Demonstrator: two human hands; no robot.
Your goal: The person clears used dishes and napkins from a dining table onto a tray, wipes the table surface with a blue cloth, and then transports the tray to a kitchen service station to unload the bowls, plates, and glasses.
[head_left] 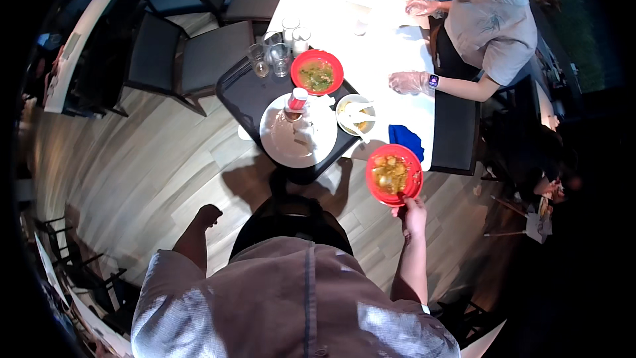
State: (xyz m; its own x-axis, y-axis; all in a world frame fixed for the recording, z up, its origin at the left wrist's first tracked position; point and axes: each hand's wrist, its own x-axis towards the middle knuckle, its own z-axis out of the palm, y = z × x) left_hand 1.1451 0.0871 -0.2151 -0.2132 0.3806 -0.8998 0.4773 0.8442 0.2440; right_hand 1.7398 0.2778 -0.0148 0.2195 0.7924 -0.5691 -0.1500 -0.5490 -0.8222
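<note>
My right hand [413, 217] grips the near rim of a red bowl [417, 191] with yellowish food scraps, held by the table's near right corner. Away from the table, my left hand [209, 215] hangs in shadow with curled fingers and nothing visible in it. A dark tray [237, 95] on the table bears a used white plate [271, 138], with a red-and-white cup-like item [297, 97] on it. Behind the plate stands another red bowl [338, 65] holding greenish soup. To its right sits a small white bowl [346, 128] with white spoons [358, 118].
Several glasses [281, 61] cluster at the tray's far left. A blue cloth [406, 140] lies on the white table [371, 0]. Across it, a person [493, 23] in clear gloves rests a hand on the tabletop. Dark chairs [215, 56] stand at the left.
</note>
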